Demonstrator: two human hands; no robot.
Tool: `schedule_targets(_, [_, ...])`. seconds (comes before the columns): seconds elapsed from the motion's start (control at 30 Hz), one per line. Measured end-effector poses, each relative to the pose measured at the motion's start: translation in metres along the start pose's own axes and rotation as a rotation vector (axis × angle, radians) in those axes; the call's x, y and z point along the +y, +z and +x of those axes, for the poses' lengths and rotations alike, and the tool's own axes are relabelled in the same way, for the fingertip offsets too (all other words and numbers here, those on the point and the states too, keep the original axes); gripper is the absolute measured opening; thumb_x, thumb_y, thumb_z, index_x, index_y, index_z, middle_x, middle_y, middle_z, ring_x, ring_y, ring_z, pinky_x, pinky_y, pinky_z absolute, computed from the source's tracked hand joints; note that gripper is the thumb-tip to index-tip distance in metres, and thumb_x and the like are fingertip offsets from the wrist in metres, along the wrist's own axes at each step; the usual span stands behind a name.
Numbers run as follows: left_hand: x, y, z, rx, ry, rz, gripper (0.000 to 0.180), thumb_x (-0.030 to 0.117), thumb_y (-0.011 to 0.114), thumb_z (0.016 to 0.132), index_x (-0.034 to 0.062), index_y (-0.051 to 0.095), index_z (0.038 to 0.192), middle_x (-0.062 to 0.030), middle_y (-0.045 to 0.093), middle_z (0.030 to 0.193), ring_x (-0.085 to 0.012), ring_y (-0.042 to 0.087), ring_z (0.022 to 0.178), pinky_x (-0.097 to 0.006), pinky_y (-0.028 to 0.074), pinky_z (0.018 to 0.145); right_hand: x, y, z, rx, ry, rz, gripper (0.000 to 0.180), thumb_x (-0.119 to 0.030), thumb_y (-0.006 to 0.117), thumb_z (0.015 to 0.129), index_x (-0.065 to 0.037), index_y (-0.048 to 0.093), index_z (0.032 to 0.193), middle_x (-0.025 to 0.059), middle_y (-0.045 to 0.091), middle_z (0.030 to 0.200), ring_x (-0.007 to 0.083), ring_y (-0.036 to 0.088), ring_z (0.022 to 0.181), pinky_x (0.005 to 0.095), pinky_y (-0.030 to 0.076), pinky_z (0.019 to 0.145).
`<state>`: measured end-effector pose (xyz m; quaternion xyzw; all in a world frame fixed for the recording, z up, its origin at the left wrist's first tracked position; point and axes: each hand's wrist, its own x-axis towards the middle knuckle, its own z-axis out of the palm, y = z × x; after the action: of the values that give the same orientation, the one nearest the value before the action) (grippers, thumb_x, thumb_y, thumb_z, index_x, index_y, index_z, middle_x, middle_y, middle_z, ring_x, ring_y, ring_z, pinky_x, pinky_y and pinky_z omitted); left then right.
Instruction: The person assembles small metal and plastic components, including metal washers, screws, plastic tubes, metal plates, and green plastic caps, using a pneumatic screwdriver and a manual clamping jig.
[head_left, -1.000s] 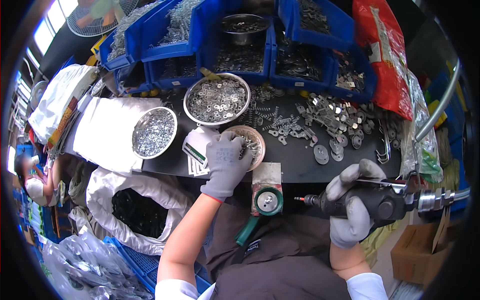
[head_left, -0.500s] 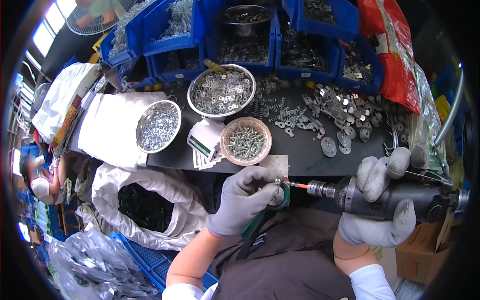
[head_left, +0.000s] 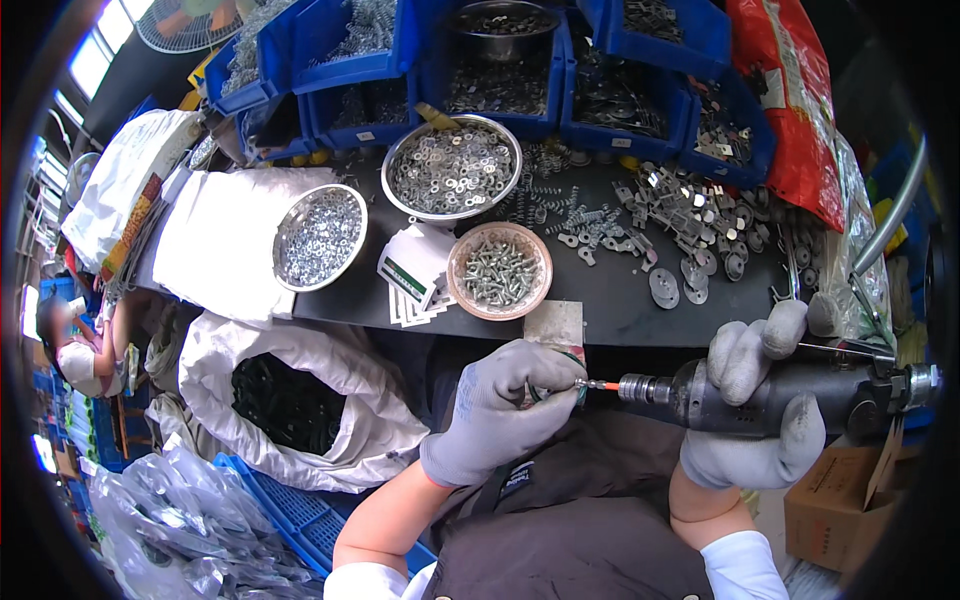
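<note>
**Dark desk [head_left: 605, 305] crowded with small metal parts [head_left: 690, 215]**

Below the desk's front edge, near the centre of the frame, the grey-gloved left hand [head_left: 505, 410] is held with its fingers drawn into a pinch right at the tip of an orange-banded bit [head_left: 608, 386]; what is held between them is hidden. At the lower right, a driver [head_left: 740, 397] is gripped by the gloved right hand [head_left: 748, 460], with fingers wrapped around its casing.

A green fixture [head_left: 574, 358] is mostly covered by the left hand. Higher up, a bowl of screws [head_left: 500, 313] and a steel bowl of washers [head_left: 440, 215] are set before blue bins [head_left: 670, 52]. At the lower left, an open white sack [head_left: 215, 365] is placed near the left forearm.

The driver is black-bodied, metal-chucked and held roughly level, its bit pointed leftward.
</note>
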<state>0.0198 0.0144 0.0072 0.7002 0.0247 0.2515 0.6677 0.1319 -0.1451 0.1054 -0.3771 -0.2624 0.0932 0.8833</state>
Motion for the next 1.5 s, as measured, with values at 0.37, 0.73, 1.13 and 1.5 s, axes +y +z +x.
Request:
schedule_targets(0.37, [-0.005,-0.01,-0.03,0.104,0.021,-0.071,0.049,-0.001,0.075,0.068,0.0033,0.058,0.114,-0.0141,0.055,0.126,-0.0226,0.058,0.11,-0.034,0.045,0.098,0.023,-0.036,-0.008,0.07,0.015,0.124,0.062,-0.028,0.061,0.089,-0.002,0.042,0.142,0.0141,0.058,0.112,0.0148,0.053,0.072,0.0312,0.041,0.069])
schedule_targets(0.73, [-0.045,-0.033,-0.092,0.27,-0.346,-0.027,0.066,0.022,0.069,0.08,-0.0019,0.048,0.138,-0.0103,0.054,0.129,-0.0188,0.054,0.113,-0.034,0.043,0.101,0.062,-0.031,-0.029,-0.066,0.114,-0.185,0.059,-0.014,0.057,0.088,-0.005,0.039,0.143,0.0147,0.057,0.112,0.0209,0.062,0.083,0.0387,0.053,0.078])
schedule_targets(1.13, [-0.036,-0.028,-0.11,-0.125,-0.603,-0.076,0.025,0.023,0.075,0.087,0.0016,0.065,0.082,-0.0086,0.053,0.065,-0.0151,0.051,0.057,-0.033,0.041,0.055,0.064,0.023,-0.027,-0.194,0.368,-0.351,0.06,-0.033,0.091,0.075,-0.01,0.055,0.118,0.0098,0.059,0.097,0.0225,0.065,0.084,0.0353,0.055,0.073])
schedule_targets(1.5, [-0.03,-0.017,-0.111,-0.078,-0.752,-0.153,0.033,0.028,0.07,0.092,0.0008,0.062,0.075,-0.0079,0.051,0.06,-0.0117,0.047,0.055,-0.034,0.038,0.053,0.074,0.01,-0.028,-0.456,0.303,-0.479,0.058,0.003,0.073,0.082,-0.001,0.05,0.135,0.0151,0.067,0.114,0.0203,0.069,0.092,0.0403,0.058,0.087])
